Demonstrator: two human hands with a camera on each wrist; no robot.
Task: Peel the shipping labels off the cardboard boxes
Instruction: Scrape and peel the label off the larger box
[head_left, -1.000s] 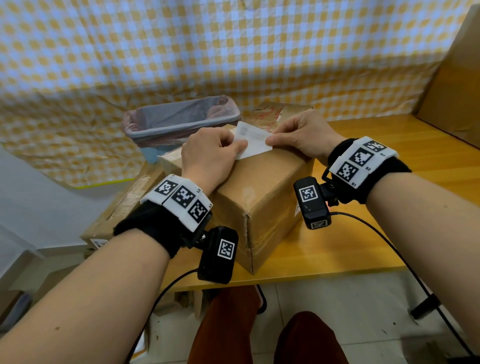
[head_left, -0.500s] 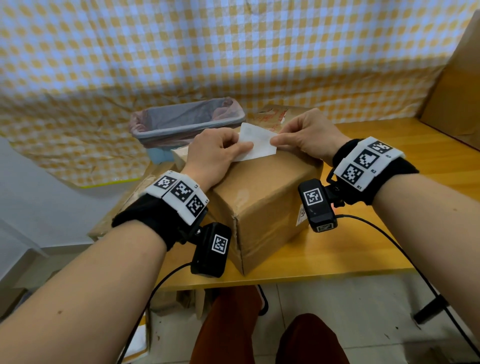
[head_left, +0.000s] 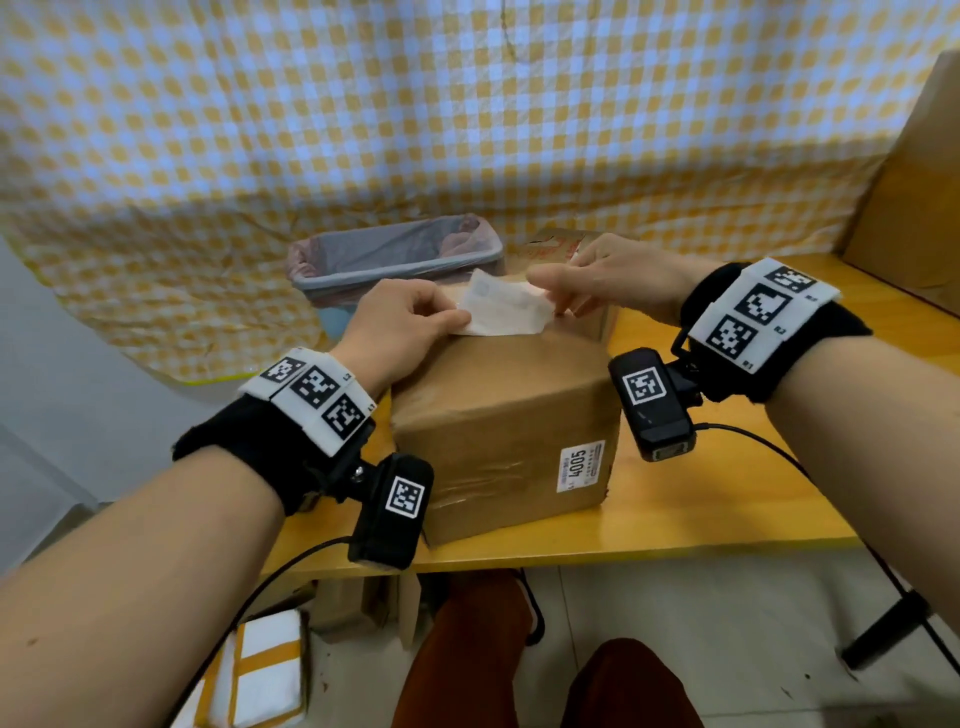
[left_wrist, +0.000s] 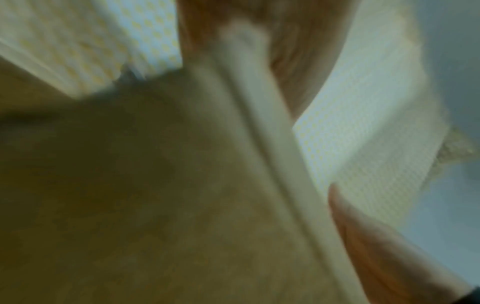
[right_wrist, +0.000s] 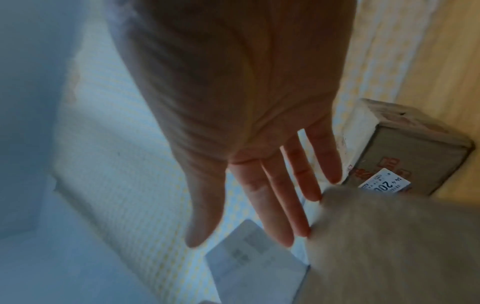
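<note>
A yellow and white checked cloth (head_left: 467, 130) hangs across the back and is wrinkled near the bottom. In front of it stands a wooden table (head_left: 701, 519) with a light yellow top. The floor (head_left: 727, 623) under the table has pale tiles. At the left there is a plain grey wall (head_left: 47, 415). The light is soft and even.

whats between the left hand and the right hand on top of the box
The half-peeled white shipping label spans the gap above the cardboard box; the left hand pinches one end, the right hand is at the other. Head view.
</note>
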